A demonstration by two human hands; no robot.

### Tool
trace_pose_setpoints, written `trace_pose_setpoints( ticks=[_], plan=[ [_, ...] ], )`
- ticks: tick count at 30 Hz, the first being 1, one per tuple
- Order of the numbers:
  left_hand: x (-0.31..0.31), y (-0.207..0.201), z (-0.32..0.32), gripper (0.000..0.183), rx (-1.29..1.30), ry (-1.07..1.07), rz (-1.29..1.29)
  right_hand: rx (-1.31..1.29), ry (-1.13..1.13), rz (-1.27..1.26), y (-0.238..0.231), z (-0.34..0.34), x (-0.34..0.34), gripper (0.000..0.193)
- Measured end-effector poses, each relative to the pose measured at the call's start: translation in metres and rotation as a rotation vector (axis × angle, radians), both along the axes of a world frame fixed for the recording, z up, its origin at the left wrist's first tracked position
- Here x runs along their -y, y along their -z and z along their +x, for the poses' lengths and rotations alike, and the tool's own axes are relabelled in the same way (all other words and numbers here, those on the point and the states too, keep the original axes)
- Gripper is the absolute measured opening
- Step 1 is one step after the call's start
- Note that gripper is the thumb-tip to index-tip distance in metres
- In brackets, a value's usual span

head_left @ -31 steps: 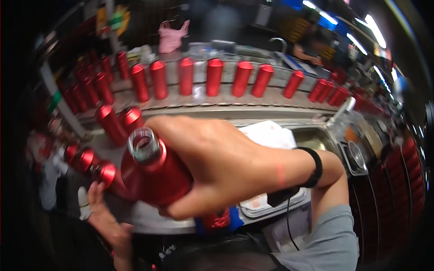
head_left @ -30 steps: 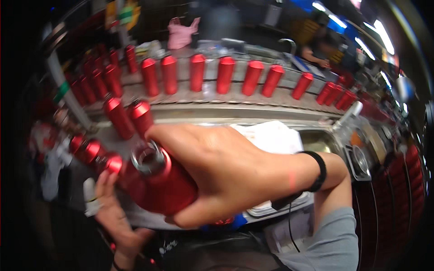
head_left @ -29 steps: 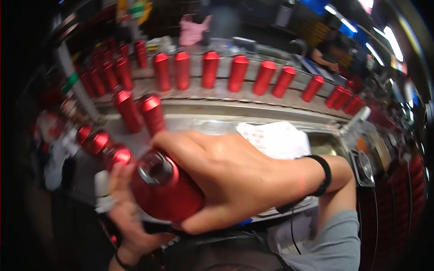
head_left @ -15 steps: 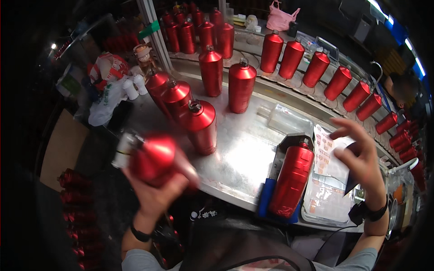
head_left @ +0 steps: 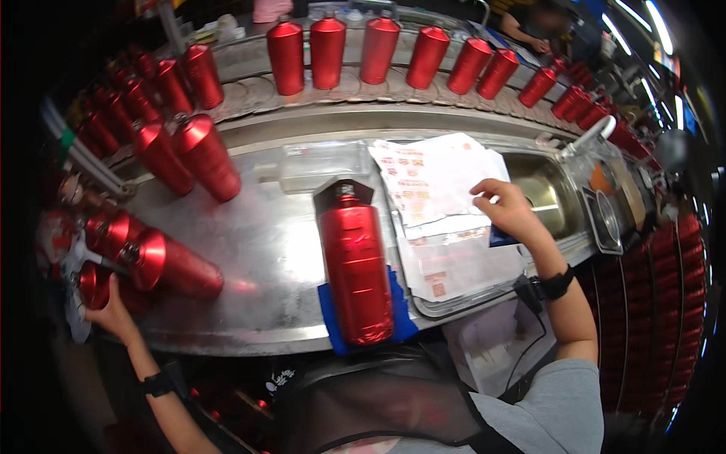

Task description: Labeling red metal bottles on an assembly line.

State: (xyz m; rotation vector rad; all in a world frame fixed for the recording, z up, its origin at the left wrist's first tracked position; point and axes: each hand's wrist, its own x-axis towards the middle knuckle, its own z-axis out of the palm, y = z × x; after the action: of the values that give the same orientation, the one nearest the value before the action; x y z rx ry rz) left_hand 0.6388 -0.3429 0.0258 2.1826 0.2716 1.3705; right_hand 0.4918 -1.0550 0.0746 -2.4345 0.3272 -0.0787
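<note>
At the left end of the metal worktable, my left hand [head_left: 113, 314] is closed round a red metallic bottle [head_left: 94, 281], thumb on its near side. Two more red bottles, one of them a tall bottle [head_left: 178, 265], stand right beside it. My right hand [head_left: 513, 213] is over a white printed label sheet [head_left: 446, 178], thumb and forefinger bent together at its surface; whether a label is between them is too small to tell. In front of me a red bottle with ridged sides [head_left: 355, 265] lies in a dark angular holder [head_left: 324, 198] over a blue pad [head_left: 333, 321].
A clear plastic box [head_left: 325, 163] lies behind the holder. Beyond the sheets is a metal sink [head_left: 541, 197] with a white tap. Red bottles line a curved conveyor [head_left: 249, 91] at the back. A co-worker [head_left: 533, 30] sits across it; stacked red bottles [head_left: 650, 303] fill the right.
My view has swung right. The bottle in my left hand has gone down to the table's left end among other bottles. My right hand has come down onto the label sheet, fingers drawn together.
</note>
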Motion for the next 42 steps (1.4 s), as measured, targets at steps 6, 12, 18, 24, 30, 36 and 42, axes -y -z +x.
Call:
trace_pose_setpoints(
  ticks=[6,12,18,24,30,36,42],
  plan=[
    [-0.007,0.007,0.011,0.078,-0.049,0.078,-0.026,-0.154,-0.043,-0.138,0.024,0.000,-0.002,0.025],
    [0.027,-0.019,-0.045,0.060,-0.004,0.154,-0.233,-0.118,-0.241,-0.185,0.052,0.015,-0.017,0.027],
    [0.185,-0.090,-0.110,0.056,0.087,0.430,-0.056,-0.037,-0.333,-0.264,0.060,0.028,-0.039,0.027],
    [0.258,-0.072,-0.133,0.074,-0.228,1.047,-0.140,-0.116,-0.240,-0.361,0.061,0.022,-0.014,0.027],
    [0.291,-0.057,-0.116,0.072,-0.375,1.171,-0.209,-0.096,-0.093,-0.557,0.063,0.016,0.050,0.031],
    [0.301,-0.041,-0.106,0.069,-0.413,1.171,-0.260,-0.109,0.017,-0.736,0.075,0.042,0.113,0.034],
    [0.301,-0.035,-0.101,0.066,-0.454,1.119,-0.302,0.050,0.179,-0.728,0.086,0.078,0.157,0.029]
  ],
)
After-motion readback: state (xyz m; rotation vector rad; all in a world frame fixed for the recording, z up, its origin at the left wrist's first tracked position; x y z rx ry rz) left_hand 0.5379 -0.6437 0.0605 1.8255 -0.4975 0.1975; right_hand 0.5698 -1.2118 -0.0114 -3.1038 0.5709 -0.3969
